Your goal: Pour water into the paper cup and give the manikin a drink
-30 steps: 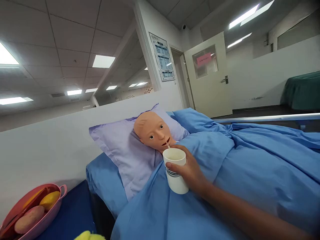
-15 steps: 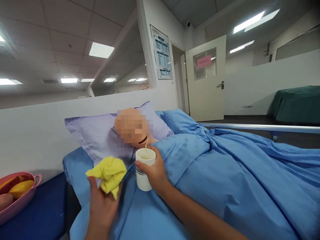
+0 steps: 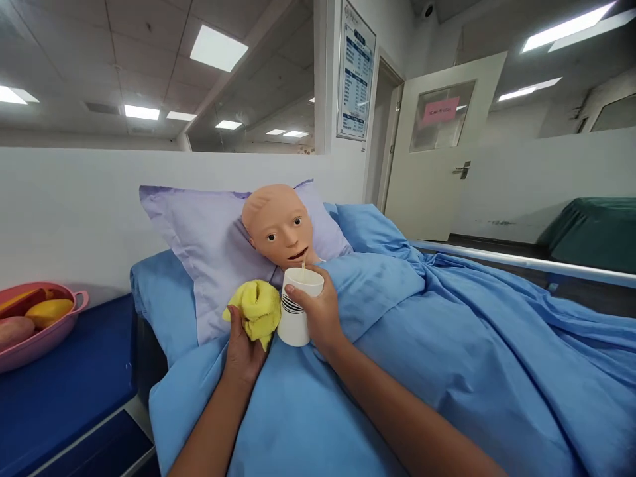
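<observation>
Where the blue cabinet top (image 3: 64, 391) fills the lower left corner, a pink basin (image 3: 54, 334) is seen at its far left edge, and a yellow fruit (image 3: 50, 309) and a brownish one (image 3: 14, 329) are held in it. To the right, a lavender pillow (image 3: 199, 245) is propped at the head end of the bed against the white partition, and a manikin head (image 3: 278, 225) is laid on the pillow's right half. Just below the pillow's lower edge a crumpled yellow cloth (image 3: 256, 308) is gripped from beneath by the left hand (image 3: 243, 351), whose fingers are closed on it; the cloth is held just beside the cup, and it cannot be told whether the two touch. A white paper cup (image 3: 297, 321), ringed with dark stripes, is held upright under the manikin's chin, above the blue blanket (image 3: 447, 344) near the head end of the bed. A thin straw (image 3: 303, 266) is seen rising from the cup to the manikin's mouth. The cup is clasped from the right by the right hand (image 3: 322, 315), the thumb laid across the front and the fingers wrapped behind. The two hands are found close together, parted only by cloth and cup. Farther right the blanket is spread in folds over the bed, and a metal side rail (image 3: 521, 262) is set along the bed's far edge. Beyond it a white door (image 3: 437, 179) with a pink note on its window is seen
</observation>
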